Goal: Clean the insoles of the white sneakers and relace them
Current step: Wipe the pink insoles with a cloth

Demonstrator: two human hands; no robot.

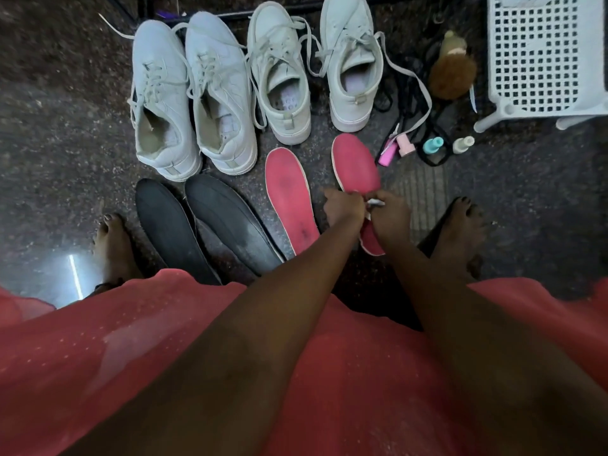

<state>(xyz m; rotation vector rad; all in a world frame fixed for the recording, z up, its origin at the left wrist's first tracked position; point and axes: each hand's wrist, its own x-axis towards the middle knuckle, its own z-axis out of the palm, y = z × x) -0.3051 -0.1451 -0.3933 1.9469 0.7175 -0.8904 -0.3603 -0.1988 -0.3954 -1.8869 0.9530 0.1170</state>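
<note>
A person seated over a dark stone floor brings both hands together above a pink insole, the left hand and right hand each closing its grip in a pinch on a small white scrap. The blur hides whether it is a wipe or a wrapper.

The insole lies flat on the floor and nothing visibly pins it. A hard rub would likely push it across the polished stone, toward the small bottles that lie just beyond its toe on the right-hand side, and could send them rolling. The scrap, pulled between two pinches, could tear or slip free.

A second pink insole lies just beside it on the other side and shows dark marks. A soiled wipe would probably smear such marks rather than lift them.

Two black insoles lie further out on that side. Four white sneakers stand just past the insole's toe with their lace ends trailing loose. These could snag a reaching hand.
</note>
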